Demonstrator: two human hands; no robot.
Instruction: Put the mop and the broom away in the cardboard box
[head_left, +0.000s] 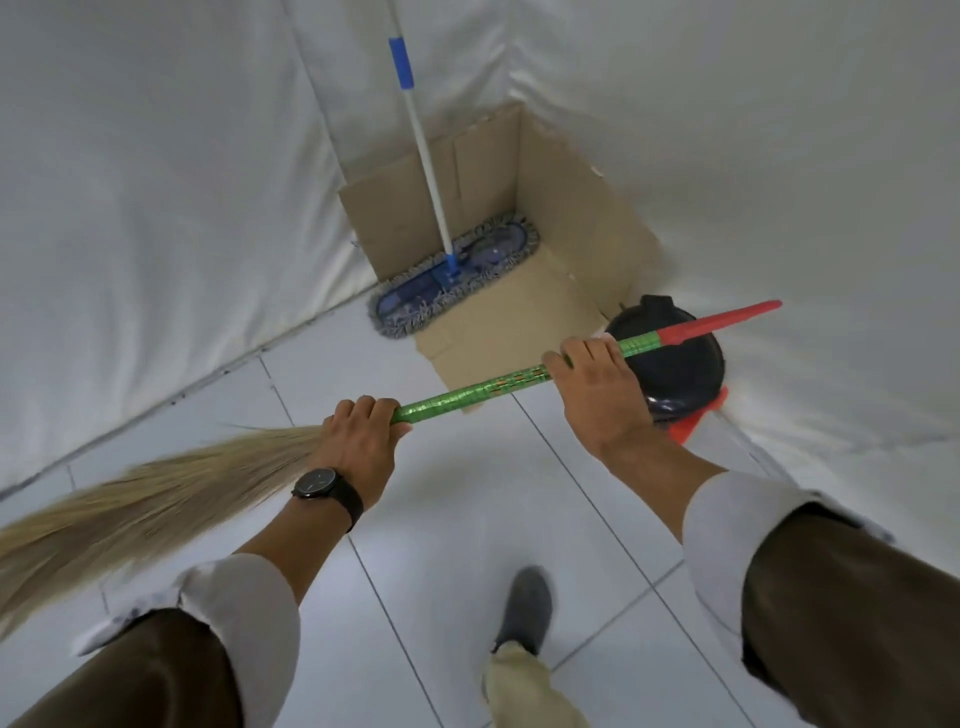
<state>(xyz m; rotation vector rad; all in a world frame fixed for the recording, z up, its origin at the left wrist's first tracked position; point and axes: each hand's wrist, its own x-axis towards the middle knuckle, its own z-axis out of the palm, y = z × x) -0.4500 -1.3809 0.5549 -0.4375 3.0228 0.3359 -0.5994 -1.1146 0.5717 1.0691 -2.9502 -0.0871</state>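
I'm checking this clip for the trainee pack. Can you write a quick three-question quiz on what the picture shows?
1. True or false: the mop already stands in the cardboard box.
2. Which hand grips the broom next to its bristles? A) left hand B) right hand
3. Fill in: the broom's handle is green with a ___ tip.

Key: 1 true, though one end of the mop head sticks out over the box edge; 2 A; 3 red.
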